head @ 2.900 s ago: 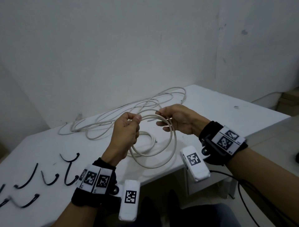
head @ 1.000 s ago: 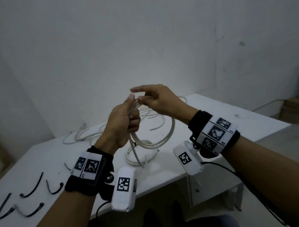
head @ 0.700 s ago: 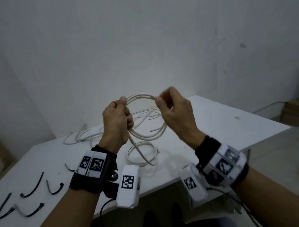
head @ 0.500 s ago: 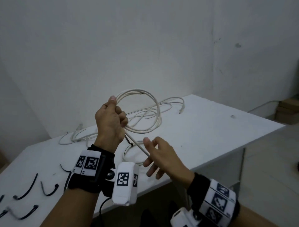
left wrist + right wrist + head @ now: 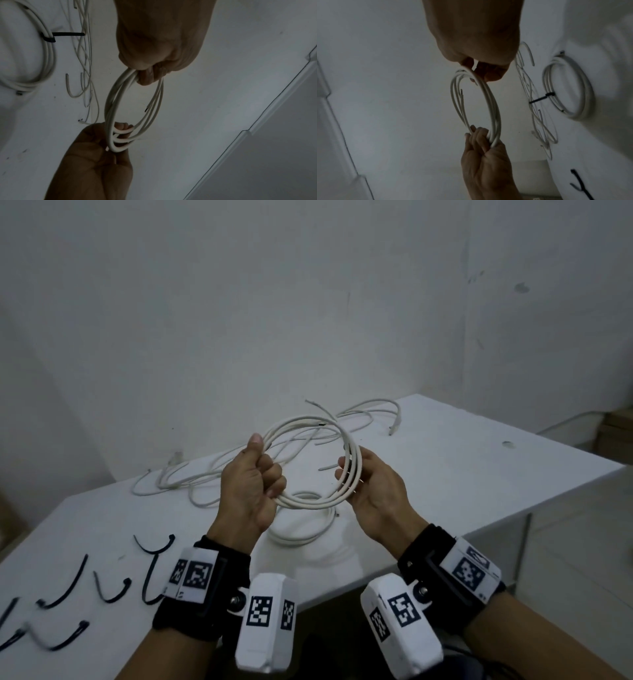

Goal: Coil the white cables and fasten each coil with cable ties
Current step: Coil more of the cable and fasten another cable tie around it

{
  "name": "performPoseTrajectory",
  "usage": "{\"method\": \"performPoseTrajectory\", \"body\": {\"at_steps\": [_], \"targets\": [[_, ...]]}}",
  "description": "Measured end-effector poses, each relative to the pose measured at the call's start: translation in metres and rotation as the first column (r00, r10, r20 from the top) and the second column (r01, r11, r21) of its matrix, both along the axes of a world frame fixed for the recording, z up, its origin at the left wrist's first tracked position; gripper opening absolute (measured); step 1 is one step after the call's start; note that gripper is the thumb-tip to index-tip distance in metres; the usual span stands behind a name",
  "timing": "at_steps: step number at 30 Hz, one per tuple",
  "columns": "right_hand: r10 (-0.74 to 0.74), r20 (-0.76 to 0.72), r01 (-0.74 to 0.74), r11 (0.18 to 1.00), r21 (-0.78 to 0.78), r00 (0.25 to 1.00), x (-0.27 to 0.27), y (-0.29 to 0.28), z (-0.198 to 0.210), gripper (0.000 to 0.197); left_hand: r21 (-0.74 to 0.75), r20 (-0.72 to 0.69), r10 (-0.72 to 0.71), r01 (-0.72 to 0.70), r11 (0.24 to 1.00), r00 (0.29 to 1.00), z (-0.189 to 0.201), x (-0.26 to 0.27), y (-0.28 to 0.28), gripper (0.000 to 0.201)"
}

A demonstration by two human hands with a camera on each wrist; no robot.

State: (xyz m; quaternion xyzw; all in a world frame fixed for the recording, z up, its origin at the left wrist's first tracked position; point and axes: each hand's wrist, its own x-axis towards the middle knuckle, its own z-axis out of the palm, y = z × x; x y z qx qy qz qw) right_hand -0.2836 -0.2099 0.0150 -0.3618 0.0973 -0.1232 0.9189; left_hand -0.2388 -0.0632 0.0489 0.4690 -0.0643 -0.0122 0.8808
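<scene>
A white cable coil (image 5: 310,501) of several loops hangs in the air above the table between both hands. My left hand (image 5: 251,481) grips its left side in a fist, thumb up. My right hand (image 5: 371,484) pinches its right side, the fingers curled round the strands. The left wrist view shows the coil (image 5: 109,108) edge-on, the right hand (image 5: 102,155) at its lower end. In the right wrist view the coil (image 5: 494,111) runs from my right fingers down to the left hand (image 5: 484,155). A second coil (image 5: 301,529), fastened with a black cable tie (image 5: 541,99), lies on the table below.
Loose white cables (image 5: 205,474) lie tangled at the back of the white table (image 5: 462,474). Several black cable ties (image 5: 150,573) lie at the front left. The table's front edge runs just before my wrists; a wall stands close behind.
My right hand, half a second ago low and away from the cable, has come up and taken the coil's right side. The left hand has lowered the coil.
</scene>
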Motion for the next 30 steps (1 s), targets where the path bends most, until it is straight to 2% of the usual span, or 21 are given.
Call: {"method": "performPoseTrajectory", "body": {"at_steps": [3,5,8,9,11,15,20,23,27,30], "targets": [[-0.026,0.019,0.028,0.995,-0.096,0.999,-0.004,-0.001,0.004,0.024,-0.004,0.002,0.007,-0.007,1.000,1.000,-0.005,0.002,-0.001,0.036],[-0.057,0.027,0.061,0.978,-0.201,0.998,-0.005,0.000,0.006,0.034,0.006,0.006,0.015,-0.015,1.000,1.000,-0.008,0.003,-0.002,0.036],[-0.168,0.056,0.174,0.873,-0.455,0.984,-0.003,0.006,0.004,0.027,0.019,0.018,0.027,-0.028,0.999,0.999,-0.009,0.002,-0.006,0.036],[-0.195,0.064,0.201,0.846,-0.495,0.979,-0.002,0.007,0.002,0.022,0.028,0.023,0.036,-0.037,0.999,0.999,-0.010,0.002,-0.008,0.036],[-0.191,0.045,0.188,0.852,-0.488,0.981,-0.001,0.008,-0.001,0.018,0.037,0.022,0.057,-0.057,0.998,0.998,-0.011,0.002,-0.009,0.037],[-0.023,-0.022,0.015,0.951,-0.309,0.999,-0.002,0.004,0.002,0.027,0.015,-0.012,0.077,-0.076,0.997,0.997,-0.015,0.004,-0.009,0.035],[0.086,-0.090,-0.114,0.920,-0.375,0.992,0.002,0.001,-0.004,0.030,0.012,-0.013,0.066,-0.066,0.998,0.998,-0.018,0.002,-0.006,0.033],[0.145,-0.124,-0.185,0.885,-0.427,0.982,0.003,-0.002,-0.005,0.021,0.027,0.007,0.064,-0.064,0.998,0.998,-0.019,-0.001,-0.007,0.033],[0.226,-0.139,-0.263,0.877,-0.403,0.964,0.004,-0.006,-0.007,0.018,0.032,0.021,0.061,-0.062,0.998,0.998,-0.018,-0.002,-0.009,0.033],[0.223,-0.147,-0.261,0.899,-0.352,0.964,0.005,-0.008,-0.009,0.020,0.042,0.031,0.045,-0.046,0.998,0.999,-0.019,-0.002,-0.009,0.036]]}}
